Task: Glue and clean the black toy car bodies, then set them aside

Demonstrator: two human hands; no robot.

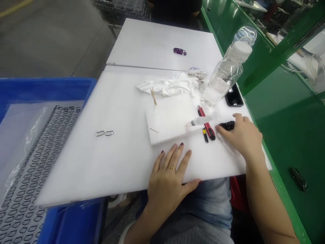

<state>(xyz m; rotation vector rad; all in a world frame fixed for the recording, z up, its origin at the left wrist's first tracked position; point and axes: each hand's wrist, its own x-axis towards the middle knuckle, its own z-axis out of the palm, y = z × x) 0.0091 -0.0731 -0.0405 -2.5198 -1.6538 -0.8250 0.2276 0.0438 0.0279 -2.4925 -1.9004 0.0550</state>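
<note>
My left hand (169, 171) lies flat, fingers spread, on the near edge of a white foam board (114, 152); it holds nothing. My right hand (242, 135) rests further right with its fingertips around a small black glossy part (227, 126). Just left of that part lie a red utility knife (207, 123) and a small yellow-and-black tool (204, 134). A syringe-like applicator (200, 121) lies across a small raised white foam pad (170, 122). Two small metal rings (104, 133) sit on the board to the left.
A clear water bottle (224, 76), a black phone (234, 96) and a crumpled white cloth (175, 84) stand behind the pad. Wooden sticks (153, 96) lie by the cloth. A blue bin (30, 145) holds sheets of ring-shaped parts. The green bench (286, 128) runs along the right.
</note>
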